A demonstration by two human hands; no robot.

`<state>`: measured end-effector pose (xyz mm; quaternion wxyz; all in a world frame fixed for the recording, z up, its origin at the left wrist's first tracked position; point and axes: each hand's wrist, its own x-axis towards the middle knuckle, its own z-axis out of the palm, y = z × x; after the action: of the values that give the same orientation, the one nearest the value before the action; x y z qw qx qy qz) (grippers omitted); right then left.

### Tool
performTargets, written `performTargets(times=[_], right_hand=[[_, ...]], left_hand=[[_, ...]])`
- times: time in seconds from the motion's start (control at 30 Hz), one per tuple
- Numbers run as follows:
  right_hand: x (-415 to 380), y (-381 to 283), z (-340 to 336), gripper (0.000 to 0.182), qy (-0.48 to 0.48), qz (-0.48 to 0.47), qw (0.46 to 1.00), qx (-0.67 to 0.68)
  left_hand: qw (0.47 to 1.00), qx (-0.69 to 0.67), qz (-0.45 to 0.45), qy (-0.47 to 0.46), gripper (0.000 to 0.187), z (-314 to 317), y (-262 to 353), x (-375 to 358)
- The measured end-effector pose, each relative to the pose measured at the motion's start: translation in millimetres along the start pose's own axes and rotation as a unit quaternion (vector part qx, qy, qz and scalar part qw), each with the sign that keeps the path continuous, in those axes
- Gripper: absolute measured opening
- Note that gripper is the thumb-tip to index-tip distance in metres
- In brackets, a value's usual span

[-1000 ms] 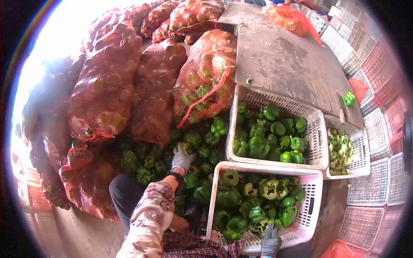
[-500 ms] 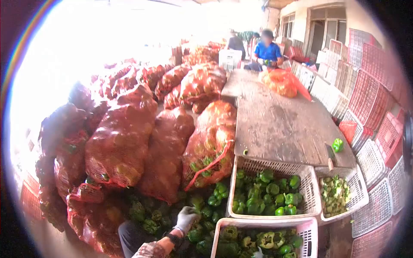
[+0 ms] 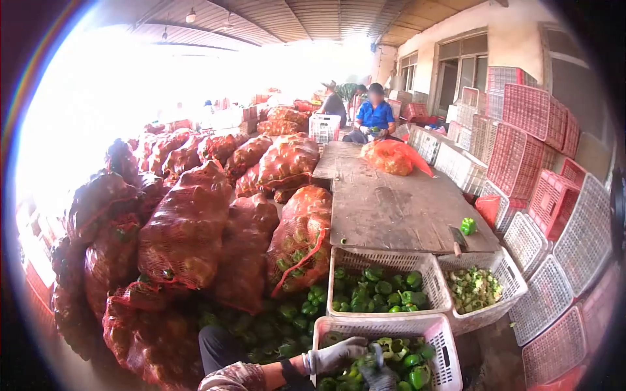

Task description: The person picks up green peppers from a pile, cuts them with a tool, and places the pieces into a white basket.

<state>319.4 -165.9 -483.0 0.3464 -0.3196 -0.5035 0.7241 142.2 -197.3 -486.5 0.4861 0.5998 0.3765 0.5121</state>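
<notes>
My left hand point(image 3: 340, 355), in a pale glove, reaches over the near white crate point(image 3: 450, 355), its fingers bent towards my right hand. My right hand point(image 3: 378, 376), in a darker grey glove, is close beside it and blurred by motion. What lies between the two hands is hidden. Green bell peppers point(image 3: 419, 376) fill the crate around them, some cut open with pale insides showing. To the left of the crate, more whole green peppers point(image 3: 287, 319) lie in a heap on the floor.
Behind stand a crate of green peppers point(image 3: 385, 290) and a crate of pale trimmings point(image 3: 475, 290). On the wooden table point(image 3: 398, 208) are a knife point(image 3: 458, 242), a pepper point(image 3: 468, 226) and an orange net bag point(image 3: 390, 158). Red net sacks point(image 3: 186, 225) crowd the left; stacked crates point(image 3: 521, 159) line the right.
My left hand has moved from the floor heap rightwards over the near crate, beside my right hand. More of my right hand shows. The view has tilted up and shifted right.
</notes>
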Motion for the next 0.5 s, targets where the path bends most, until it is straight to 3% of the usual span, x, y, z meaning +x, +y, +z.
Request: performTargets(times=[0.03, 0.07, 0.1, 0.13, 0.17, 0.2, 0.23, 0.27, 0.3, 0.33, 0.37, 0.4, 0.47, 0.5], right_hand=[[-4.8, -0.4, -5.5, 0.041, 0.027, -0.010, 0.999, -0.019], [-9.6, -1.0, -9.6, 0.041, 0.053, -0.021, 0.997, -0.043], [-12.5, -2.3, -12.3, 0.041, 0.076, -0.029, 0.995, -0.064], [-16.2, -2.8, -13.2, 0.041, 0.093, -0.040, 0.991, -0.089], [-20.3, -2.3, -14.9, 0.041, 0.105, -0.052, 0.985, -0.124], [-23.8, -1.2, -14.0, 0.041, 0.116, -0.065, 0.978, -0.160], [-27.2, 0.3, -12.7, 0.041, 0.126, -0.078, 0.968, -0.201], [-29.9, 1.6, -9.3, 0.042, 0.135, -0.096, 0.955, -0.246], [-36.1, 4.1, -6.6, 0.042, 0.144, -0.117, 0.937, -0.296], [-42.0, 6.6, -4.6, 0.042, 0.154, -0.138, 0.917, -0.342], [-46.9, 9.5, 0.0, 0.042, 0.163, -0.164, 0.892, -0.388], [-49.8, 12.0, 2.4, 0.043, 0.172, -0.193, 0.865, -0.429], [-55.5, 20.2, 0.6, 0.043, 0.186, -0.232, 0.818, -0.492], [-57.2, 26.2, -1.6, 0.044, 0.183, -0.236, 0.809, -0.506]], left_hand=[[0.974, -0.180, -0.117, 0.071, 0.045, 11.3, 3.5, 2.0], [0.898, -0.349, -0.228, 0.140, 0.043, 21.1, 8.2, 6.1], [0.925, -0.291, -0.174, 0.171, 0.045, 23.8, 0.7, 13.5], [0.961, -0.141, -0.077, 0.225, 0.053, 36.9, 9.2, 12.5], [0.957, 0.038, -0.037, 0.284, 0.054, 39.2, -13.4, 7.0], [0.918, 0.217, 0.005, 0.333, 0.055, 43.3, -22.3, 2.2], [0.908, 0.113, -0.030, 0.401, 0.054, 63.1, -32.2, -2.4], [0.917, -0.095, -0.148, 0.358, 0.048, 84.9, 30.6, -2.3], [0.879, -0.361, -0.179, 0.255, 0.051, 92.6, 16.9, -4.4], [0.766, -0.597, -0.196, 0.133, 0.053, 100.5, 3.4, -8.8], [0.737, -0.603, -0.249, 0.178, 0.028, 120.9, 82.6, -5.8], [0.748, -0.577, -0.213, 0.249, 0.055, 104.7, 48.7, -0.2], [0.848, -0.402, -0.161, 0.305, 0.041, 99.6, 1.9, -4.1], [0.862, -0.351, -0.170, 0.324, 0.038, 100.2, -5.6, -5.8]])
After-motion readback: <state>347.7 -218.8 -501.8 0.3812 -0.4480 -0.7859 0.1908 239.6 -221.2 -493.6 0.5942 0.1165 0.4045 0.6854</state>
